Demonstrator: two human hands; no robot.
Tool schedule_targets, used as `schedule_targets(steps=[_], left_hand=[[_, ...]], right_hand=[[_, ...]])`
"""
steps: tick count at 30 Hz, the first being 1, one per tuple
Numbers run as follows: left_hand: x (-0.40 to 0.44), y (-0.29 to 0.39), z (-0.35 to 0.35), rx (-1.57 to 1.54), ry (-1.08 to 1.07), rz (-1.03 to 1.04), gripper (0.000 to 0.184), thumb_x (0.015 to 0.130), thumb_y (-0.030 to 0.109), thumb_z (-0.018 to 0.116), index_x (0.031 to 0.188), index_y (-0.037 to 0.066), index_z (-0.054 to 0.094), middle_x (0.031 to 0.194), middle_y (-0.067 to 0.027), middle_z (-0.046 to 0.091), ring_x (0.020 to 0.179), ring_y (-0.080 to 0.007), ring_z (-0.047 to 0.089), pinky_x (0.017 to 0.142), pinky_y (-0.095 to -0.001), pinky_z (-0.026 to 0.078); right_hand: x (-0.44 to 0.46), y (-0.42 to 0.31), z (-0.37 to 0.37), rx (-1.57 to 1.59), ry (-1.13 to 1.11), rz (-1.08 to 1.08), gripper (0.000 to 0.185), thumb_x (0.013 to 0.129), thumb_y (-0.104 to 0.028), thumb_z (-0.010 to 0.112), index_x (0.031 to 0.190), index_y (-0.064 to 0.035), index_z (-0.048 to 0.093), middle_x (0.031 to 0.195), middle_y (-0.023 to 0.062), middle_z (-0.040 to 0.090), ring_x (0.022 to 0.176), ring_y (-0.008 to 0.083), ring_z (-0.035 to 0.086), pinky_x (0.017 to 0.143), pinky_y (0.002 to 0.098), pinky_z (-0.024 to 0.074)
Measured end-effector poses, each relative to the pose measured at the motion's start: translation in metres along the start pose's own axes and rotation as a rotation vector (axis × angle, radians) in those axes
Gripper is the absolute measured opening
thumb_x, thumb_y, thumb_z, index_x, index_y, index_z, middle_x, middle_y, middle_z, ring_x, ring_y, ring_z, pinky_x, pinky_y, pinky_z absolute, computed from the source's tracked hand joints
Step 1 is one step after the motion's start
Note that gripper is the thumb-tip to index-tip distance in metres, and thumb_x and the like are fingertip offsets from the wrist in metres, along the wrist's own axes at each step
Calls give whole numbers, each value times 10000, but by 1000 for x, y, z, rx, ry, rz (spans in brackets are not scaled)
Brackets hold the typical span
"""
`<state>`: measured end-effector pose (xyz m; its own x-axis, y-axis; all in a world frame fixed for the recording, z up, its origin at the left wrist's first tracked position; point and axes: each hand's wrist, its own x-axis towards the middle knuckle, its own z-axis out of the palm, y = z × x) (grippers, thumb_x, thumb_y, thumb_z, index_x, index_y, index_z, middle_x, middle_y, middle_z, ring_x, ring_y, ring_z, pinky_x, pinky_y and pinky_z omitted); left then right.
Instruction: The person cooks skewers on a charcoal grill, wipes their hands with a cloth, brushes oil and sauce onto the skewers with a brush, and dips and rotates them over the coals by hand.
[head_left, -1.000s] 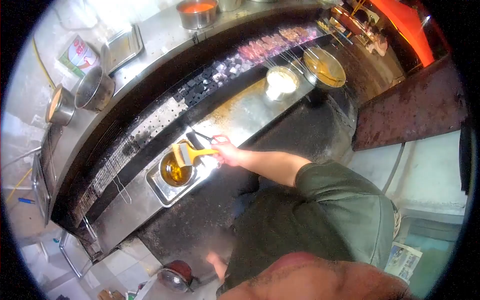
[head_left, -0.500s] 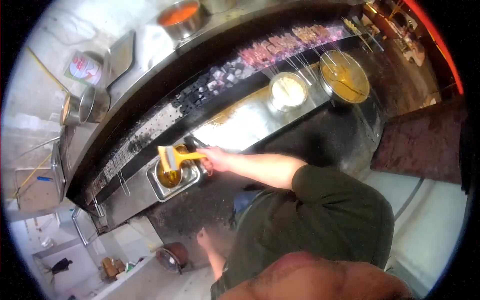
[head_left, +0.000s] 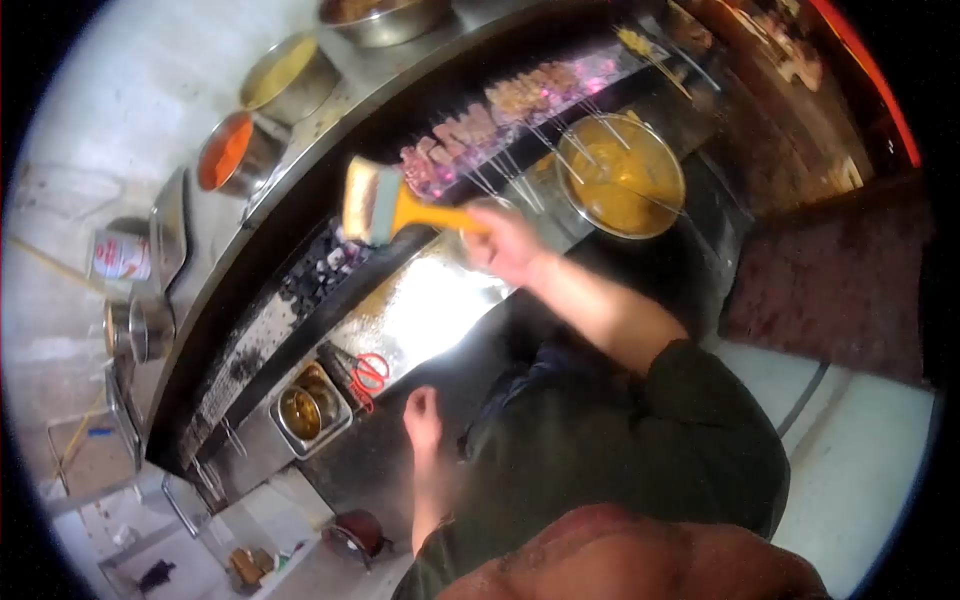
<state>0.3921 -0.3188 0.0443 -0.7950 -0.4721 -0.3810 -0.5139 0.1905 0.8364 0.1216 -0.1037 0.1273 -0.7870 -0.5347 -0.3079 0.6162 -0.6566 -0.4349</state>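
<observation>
My right hand is closed around the yellow handle of a wide brush. The brush is held level above the coals, its pale bristles pointing left. Beyond it, meat skewers lie across the grill. My left hand hangs low in front of the body, fingers curled in, with nothing visible in it. To its left are a small bowl of oil in a metal tray and red-handled scissors.
A large bowl of yellow sauce stands right of the skewers. Along the back ledge are pots with orange and yellow contents, a can and a metal pan. A dark bucket stands on the floor.
My right hand has lifted the brush from over the oil bowl and carried it right and up, toward the skewers. My left hand has risen. The view has shifted right along the grill.
</observation>
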Motion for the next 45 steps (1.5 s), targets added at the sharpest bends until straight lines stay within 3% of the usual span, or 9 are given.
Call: schedule_targets(steps=[5,10,16,23,24,30,33,38,45], left_hand=[[32,85,76,181,-448,209,281,873,231,565,1022,-6,596,958,-137,639,879,-208,594,801,-312,448],[42,179,218,-109,-644,341,335,885,279,546,1075,5,572,995,-131,627,940,-197,582,840,-300,436],[69,295,388,-170,-428,290,488,881,319,533,1207,-33,443,1131,-202,549,1063,-278,526,908,-339,395],[146,291,519,-147,-87,59,603,863,267,511,1268,-132,311,1265,-311,411,1196,-394,406,1005,-392,315],[158,277,536,-20,90,191,521,888,236,489,1253,-87,307,1104,-243,513,915,-269,564,756,-350,461],[170,303,541,-548,-240,-240,297,916,220,446,1077,-29,462,799,-107,572,573,-185,537,494,-308,425],[175,298,551,-719,-161,-268,200,924,213,432,952,24,490,655,-45,506,470,-161,457,403,-291,355],[166,313,543,-754,-168,-373,179,926,228,427,913,56,474,622,-25,455,442,-137,402,358,-274,298],[170,312,537,-816,-225,-392,140,915,200,410,892,74,467,603,-13,426,423,-140,367,353,-278,283]], right_hand=[[-43,-126,-26,-235,146,-402,136,900,-222,506,921,-90,526,638,-12,472,500,78,421,431,193,312],[-52,-241,-68,-852,519,-683,227,886,-184,536,1008,-3,602,620,-9,492,506,56,411,457,180,305],[-26,-327,-121,-1631,521,-794,301,856,-249,590,1019,0,636,916,138,668,803,192,642,719,271,490],[-6,-357,-153,-1985,214,-935,229,814,-215,605,1011,-106,650,845,107,616,742,288,613,647,358,507],[0,-361,-162,-2018,179,-935,234,811,-210,608,1017,-108,647,853,104,615,743,289,611,645,355,507],[19,-370,-200,-2252,16,-839,228,850,-233,582,1043,-122,634,816,67,599,649,173,586,587,275,532],[36,-384,-190,-2128,-35,-891,236,865,-254,564,1055,-127,623,833,65,604,654,168,588,589,261,532],[76,-381,-167,-2280,100,-604,227,815,-266,571,969,-118,648,886,115,635,798,298,621,684,417,512],[96,-386,-175,-2344,13,-723,202,820,-253,558,935,-115,652,796,112,638,712,309,626,672,420,512]])
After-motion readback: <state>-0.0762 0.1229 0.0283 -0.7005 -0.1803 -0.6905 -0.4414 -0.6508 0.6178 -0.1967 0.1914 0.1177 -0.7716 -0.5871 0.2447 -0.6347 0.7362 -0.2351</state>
